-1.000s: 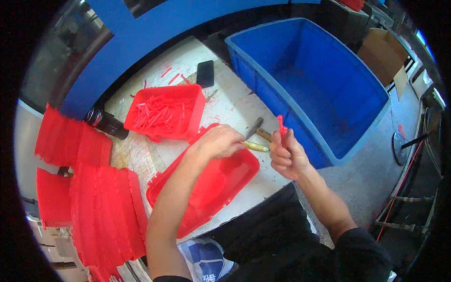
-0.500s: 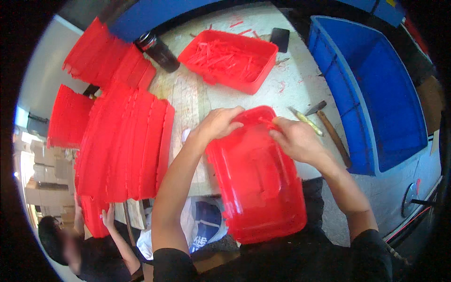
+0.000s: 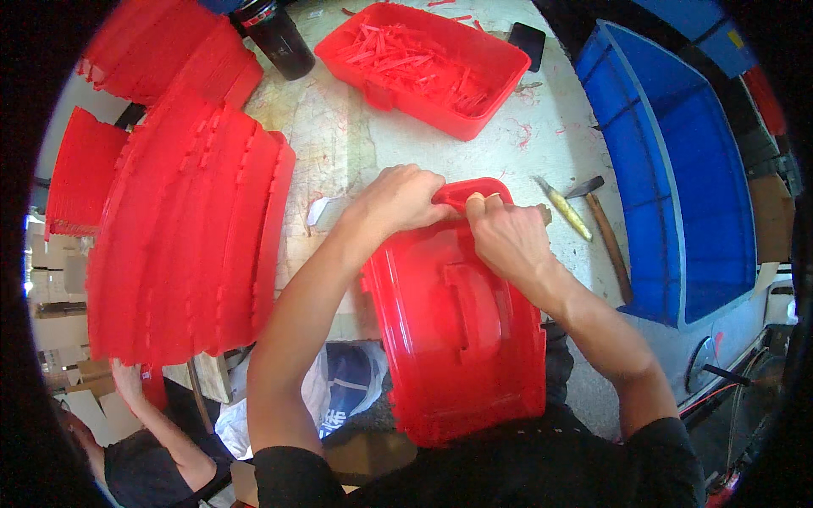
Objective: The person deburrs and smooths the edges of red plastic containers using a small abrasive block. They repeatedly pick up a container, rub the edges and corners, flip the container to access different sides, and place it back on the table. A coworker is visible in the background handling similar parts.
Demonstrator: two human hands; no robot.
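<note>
A glossy red plastic lid (image 3: 423, 339) with a moulded handle shape in its middle leans from the table edge toward my body. My left hand (image 3: 400, 199) closes over its far left corner, thumb tucked at the rim. My right hand (image 3: 508, 237) is curled in a fist at the far end of the lid, fingertips on the red plastic there. Whether a separate small red piece lies under those fingers is hidden. Beyond my hands stands a red plastic box (image 3: 381, 96) holding many thin red strips (image 3: 415, 63).
Left are tall stacks of red plastic parts (image 3: 186, 229). A dark bottle (image 3: 275, 38) and a phone (image 3: 527, 44) lie far back. Right of my hands are a yellow-handled knife (image 3: 566, 212), a hammer (image 3: 608, 245) and a blue crate (image 3: 652, 186). A co-worker's arm (image 3: 157, 427) shows lower left.
My right hand has moved left, closer to my left hand, and curled tighter at the lid's far end. The view has shifted, and the co-worker's red part is now mostly hidden.
</note>
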